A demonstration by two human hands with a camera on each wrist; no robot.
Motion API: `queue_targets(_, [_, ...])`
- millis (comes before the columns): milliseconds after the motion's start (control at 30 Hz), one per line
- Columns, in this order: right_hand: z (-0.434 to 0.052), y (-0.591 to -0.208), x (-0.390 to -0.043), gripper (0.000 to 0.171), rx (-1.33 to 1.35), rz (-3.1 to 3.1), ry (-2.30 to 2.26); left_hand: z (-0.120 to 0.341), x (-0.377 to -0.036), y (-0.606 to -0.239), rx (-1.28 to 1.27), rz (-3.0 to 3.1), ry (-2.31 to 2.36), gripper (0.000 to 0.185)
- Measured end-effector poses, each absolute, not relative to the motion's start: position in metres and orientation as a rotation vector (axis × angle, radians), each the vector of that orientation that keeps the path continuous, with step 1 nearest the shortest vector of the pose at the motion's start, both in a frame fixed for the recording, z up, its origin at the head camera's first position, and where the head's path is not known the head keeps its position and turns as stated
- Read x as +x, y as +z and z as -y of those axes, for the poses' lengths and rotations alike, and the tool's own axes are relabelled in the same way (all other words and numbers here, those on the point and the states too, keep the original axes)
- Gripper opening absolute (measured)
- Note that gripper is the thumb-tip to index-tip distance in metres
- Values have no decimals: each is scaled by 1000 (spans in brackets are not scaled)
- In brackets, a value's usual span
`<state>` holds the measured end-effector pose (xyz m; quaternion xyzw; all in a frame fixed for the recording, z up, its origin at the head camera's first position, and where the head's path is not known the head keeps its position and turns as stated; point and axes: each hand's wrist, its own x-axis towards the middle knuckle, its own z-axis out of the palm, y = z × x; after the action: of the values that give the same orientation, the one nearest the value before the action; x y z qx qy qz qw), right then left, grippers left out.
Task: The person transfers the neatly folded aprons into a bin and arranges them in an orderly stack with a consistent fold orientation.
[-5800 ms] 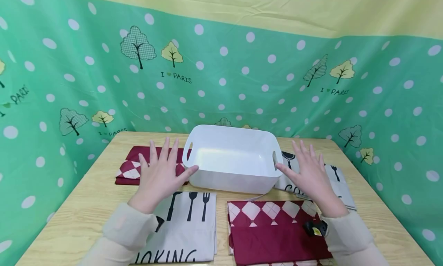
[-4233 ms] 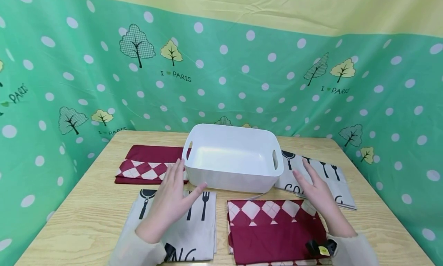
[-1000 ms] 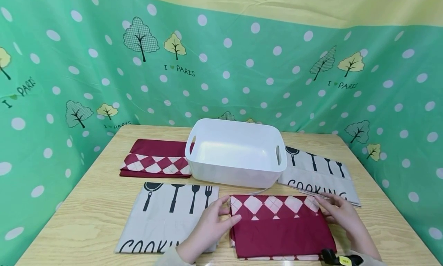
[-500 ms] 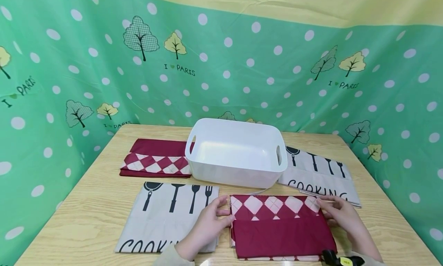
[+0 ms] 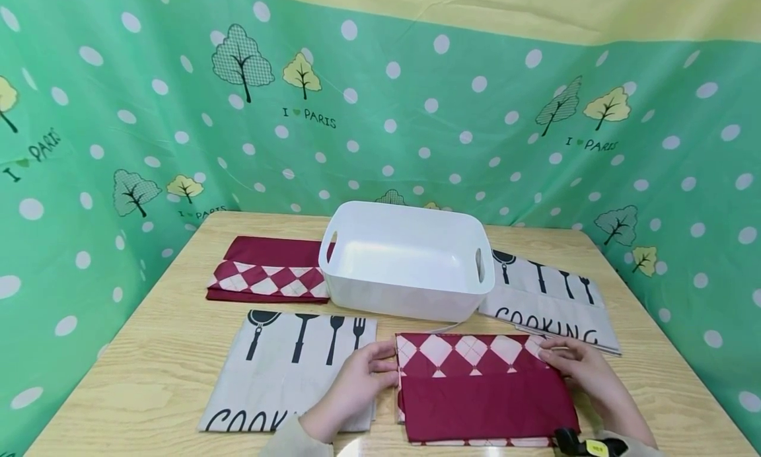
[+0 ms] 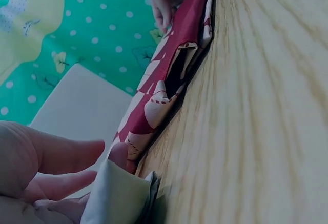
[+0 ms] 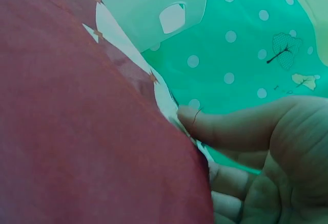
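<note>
Both hands gripped cloth (image 5: 484,391); bin (image 5: 407,262) empty.

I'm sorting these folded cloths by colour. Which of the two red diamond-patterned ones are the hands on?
The near red cloth, in front of the white bin; left hand and right hand pinch its far corners. The far-left red cloth lies untouched.

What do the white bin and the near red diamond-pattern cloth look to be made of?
White bin: likely moulded plastic, smooth and slightly glossy, with cut-out handles. Red cloth: thin woven fabric, matte, folded in layers whose edges both hands pinch.
</note>
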<state>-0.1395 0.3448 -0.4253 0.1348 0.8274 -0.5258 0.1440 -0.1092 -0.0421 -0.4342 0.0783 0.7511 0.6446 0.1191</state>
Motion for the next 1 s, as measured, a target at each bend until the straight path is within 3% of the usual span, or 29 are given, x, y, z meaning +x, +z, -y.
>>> queue_targets(267, [-344, -432, -141, 16, 287, -2217, -1724, 43, -112, -433, 263, -2163, 1893, 45])
queue_targets(1000, [-339, -437, -143, 21, 289, -2151, -1779, 43, -110, -438, 202, -2175, 1942, 50])
